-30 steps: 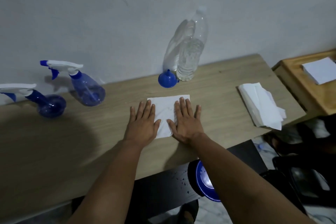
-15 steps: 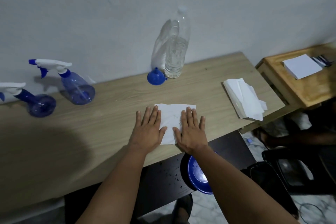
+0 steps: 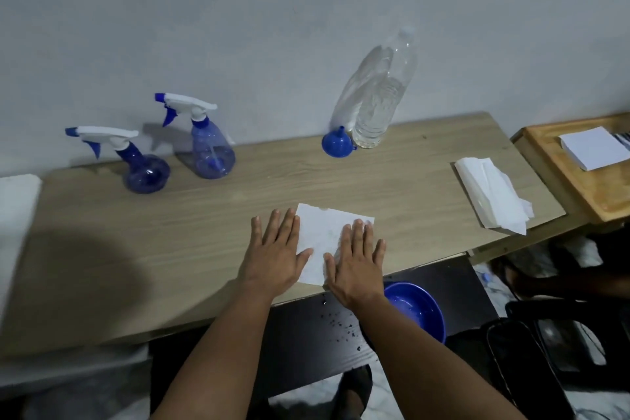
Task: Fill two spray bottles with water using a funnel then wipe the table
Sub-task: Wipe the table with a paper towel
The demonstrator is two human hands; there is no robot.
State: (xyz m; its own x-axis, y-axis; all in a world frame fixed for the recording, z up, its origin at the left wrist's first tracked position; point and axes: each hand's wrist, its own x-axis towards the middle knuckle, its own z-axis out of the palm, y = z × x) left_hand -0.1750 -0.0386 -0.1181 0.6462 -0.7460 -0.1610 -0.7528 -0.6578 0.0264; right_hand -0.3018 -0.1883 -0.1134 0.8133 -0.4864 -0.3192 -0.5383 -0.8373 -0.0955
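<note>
A white paper towel (image 3: 324,232) lies flat near the front edge of the wooden table (image 3: 102,249). My left hand (image 3: 274,249) presses flat on its left edge, my right hand (image 3: 356,257) flat on its right half, fingers spread. Two blue spray bottles with white triggers stand at the back left: a round one (image 3: 145,172) and a taller one (image 3: 211,153). A blue funnel (image 3: 335,147) rests mouth down beside a clear plastic water bottle (image 3: 378,106) at the back against the wall.
A stack of white tissues (image 3: 491,194) lies at the table's right end. A blue bowl (image 3: 417,312) sits on a dark lower surface under the front edge, with water drops beside it. A smaller wooden table (image 3: 579,187) with a white pad stands to the right.
Both hands have slid the paper towel toward the table's front edge and slightly right. The view has swung left, so the spray bottles sit nearer the middle.
</note>
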